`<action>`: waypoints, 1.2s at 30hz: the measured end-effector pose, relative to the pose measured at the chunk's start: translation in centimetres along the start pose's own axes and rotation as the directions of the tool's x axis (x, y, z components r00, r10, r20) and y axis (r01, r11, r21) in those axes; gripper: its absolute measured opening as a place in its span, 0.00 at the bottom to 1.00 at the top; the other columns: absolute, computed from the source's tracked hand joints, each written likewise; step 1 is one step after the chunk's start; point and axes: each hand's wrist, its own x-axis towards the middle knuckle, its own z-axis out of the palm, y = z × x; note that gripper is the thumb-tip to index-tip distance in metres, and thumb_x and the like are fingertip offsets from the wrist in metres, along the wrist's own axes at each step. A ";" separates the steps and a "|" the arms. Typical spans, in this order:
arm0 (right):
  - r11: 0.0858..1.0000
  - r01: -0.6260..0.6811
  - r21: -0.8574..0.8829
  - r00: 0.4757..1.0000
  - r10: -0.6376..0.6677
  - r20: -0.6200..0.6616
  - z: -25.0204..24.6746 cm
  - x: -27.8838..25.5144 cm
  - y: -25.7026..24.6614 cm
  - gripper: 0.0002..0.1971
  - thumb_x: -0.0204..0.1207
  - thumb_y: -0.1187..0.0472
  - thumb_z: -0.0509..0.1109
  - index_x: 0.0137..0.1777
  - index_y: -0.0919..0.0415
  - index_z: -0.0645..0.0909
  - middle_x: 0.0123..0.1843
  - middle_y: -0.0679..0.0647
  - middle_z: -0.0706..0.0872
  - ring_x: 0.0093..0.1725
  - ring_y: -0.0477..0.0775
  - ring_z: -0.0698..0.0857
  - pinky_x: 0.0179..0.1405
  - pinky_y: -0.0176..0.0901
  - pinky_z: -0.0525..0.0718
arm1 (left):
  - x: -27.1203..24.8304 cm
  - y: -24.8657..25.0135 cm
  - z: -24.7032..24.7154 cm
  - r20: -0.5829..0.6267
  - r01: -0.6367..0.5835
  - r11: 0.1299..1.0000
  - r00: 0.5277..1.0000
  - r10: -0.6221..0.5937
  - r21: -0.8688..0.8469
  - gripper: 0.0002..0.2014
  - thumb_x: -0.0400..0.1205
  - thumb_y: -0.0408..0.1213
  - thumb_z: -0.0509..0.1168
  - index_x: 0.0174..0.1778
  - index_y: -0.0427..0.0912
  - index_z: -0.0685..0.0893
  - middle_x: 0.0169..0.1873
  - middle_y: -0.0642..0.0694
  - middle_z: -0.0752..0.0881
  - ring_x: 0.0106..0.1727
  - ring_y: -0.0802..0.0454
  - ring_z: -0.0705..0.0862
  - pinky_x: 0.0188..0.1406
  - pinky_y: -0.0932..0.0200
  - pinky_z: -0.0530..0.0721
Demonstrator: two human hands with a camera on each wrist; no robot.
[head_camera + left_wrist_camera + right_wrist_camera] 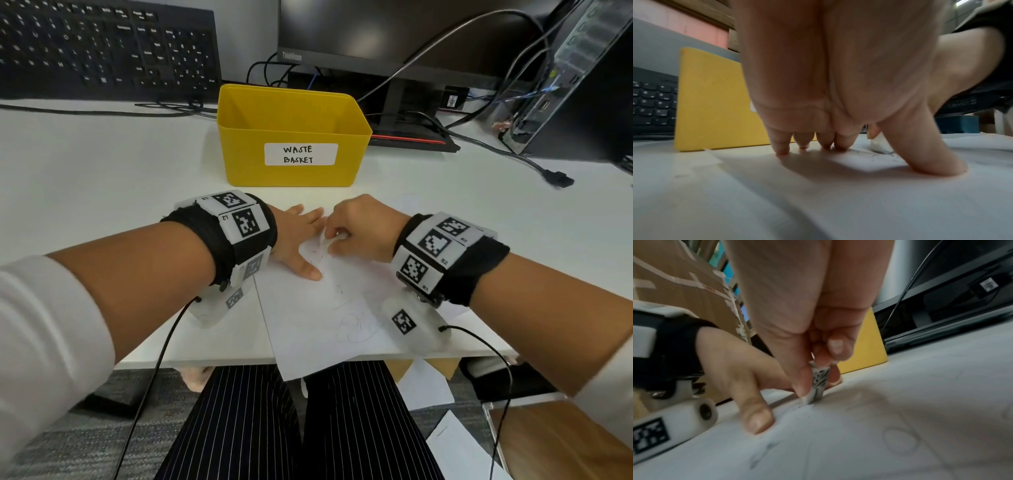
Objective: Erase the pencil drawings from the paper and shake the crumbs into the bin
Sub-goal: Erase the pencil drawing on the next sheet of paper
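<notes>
A white sheet of paper (318, 318) with faint pencil drawings lies on the white desk, its near corner hanging over the desk edge. My left hand (298, 236) presses flat on the sheet's far left part, fingers spread and straight (838, 141). My right hand (346, 233) pinches a small white eraser (818, 386) with a printed sleeve, its tip pressed on the paper between my left thumb and fingers. Dark crumbs (875, 154) lie near the eraser tip (878, 144). A yellow bin (291, 137) labelled WASTE BASKET stands just beyond both hands.
A black keyboard (102, 48) leans at the back left. A monitor (394, 37) on its stand, cables (496, 150) and a computer case (575, 85) fill the back right. Papers (428, 390) lie on the floor below the desk edge.
</notes>
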 end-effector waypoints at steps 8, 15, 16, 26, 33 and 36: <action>0.996 -0.089 -0.023 0.996 0.088 -0.034 -0.7 1.1 0.8 0.14 0.77 0.60 0.66 0.59 0.64 0.83 0.59 0.58 0.85 0.60 0.56 0.81 0.52 0.36 0.73 | 0.4 -0.6 0.2 0.033 0.045 0.999 0.998 -0.045 0.024 0.50 0.78 0.63 0.59 0.82 0.45 0.32 0.82 0.49 0.33 0.83 0.42 0.37 0.81 0.39 0.48; 0.999 -0.002 0.049 1.000 0.002 0.005 0.0 0.1 -0.3 0.13 0.76 0.58 0.68 0.57 0.60 0.86 0.58 0.53 0.87 0.59 0.51 0.81 0.49 0.31 0.69 | -0.1 -0.2 0.1 0.023 0.001 1.000 1.000 -0.001 -0.015 0.44 0.80 0.59 0.59 0.83 0.49 0.39 0.82 0.50 0.35 0.83 0.44 0.35 0.79 0.47 0.40; 0.998 -0.048 0.046 0.999 0.048 -0.010 -0.2 0.3 0.4 0.13 0.76 0.57 0.69 0.57 0.60 0.86 0.59 0.53 0.86 0.59 0.52 0.81 0.48 0.31 0.68 | -0.1 -0.2 0.1 0.019 0.010 1.000 1.000 -0.009 -0.008 0.46 0.80 0.60 0.59 0.83 0.47 0.36 0.82 0.49 0.34 0.83 0.44 0.36 0.80 0.46 0.42; 0.999 0.049 -0.006 0.999 -0.049 0.004 0.5 -0.3 -0.8 0.12 0.77 0.59 0.67 0.55 0.63 0.86 0.54 0.53 0.86 0.45 0.47 0.75 0.42 0.30 0.64 | 0.4 -0.7 0.4 0.032 0.010 1.000 0.999 -0.010 -0.027 0.45 0.78 0.62 0.60 0.83 0.51 0.41 0.82 0.51 0.34 0.83 0.41 0.36 0.81 0.40 0.46; 0.994 -0.105 -0.024 0.994 0.104 -0.023 -0.7 0.6 1.0 0.13 0.77 0.59 0.66 0.59 0.63 0.83 0.58 0.57 0.85 0.59 0.55 0.80 0.46 0.35 0.70 | 0.1 -0.4 0.0 0.052 0.039 0.999 0.998 -0.040 0.017 0.49 0.78 0.62 0.59 0.82 0.48 0.33 0.81 0.49 0.32 0.83 0.42 0.36 0.81 0.38 0.47; 0.999 0.005 -0.044 1.000 -0.004 0.019 0.1 -0.2 -0.3 0.12 0.76 0.60 0.66 0.55 0.62 0.86 0.48 0.49 0.85 0.47 0.49 0.77 0.37 0.28 0.69 | 0.1 -0.4 -0.2 0.060 0.011 1.000 0.998 -0.011 -0.005 0.47 0.78 0.61 0.62 0.82 0.54 0.37 0.82 0.48 0.33 0.82 0.39 0.36 0.81 0.38 0.45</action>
